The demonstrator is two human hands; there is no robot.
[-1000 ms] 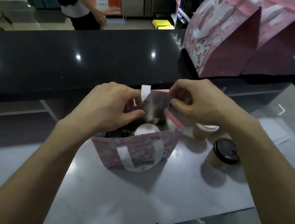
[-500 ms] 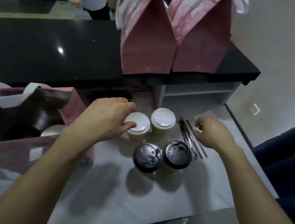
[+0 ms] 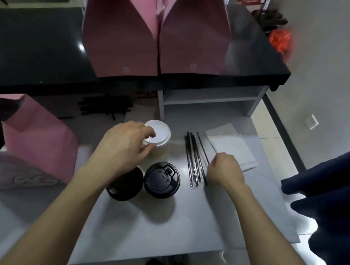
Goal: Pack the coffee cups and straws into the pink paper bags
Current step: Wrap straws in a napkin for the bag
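Head view: left hand curls over white-lidded cup on grey table, fingers on its lid. Right hand pinches one wrapped straw beside the straw bundle. Open pink bag stands left; black-lidded cup nearer.

Grey desk fills lower centre. Glossy black counter across upper frame, ceiling-light glints on it. Grey wall at right with white socket; pale tiled floor below.
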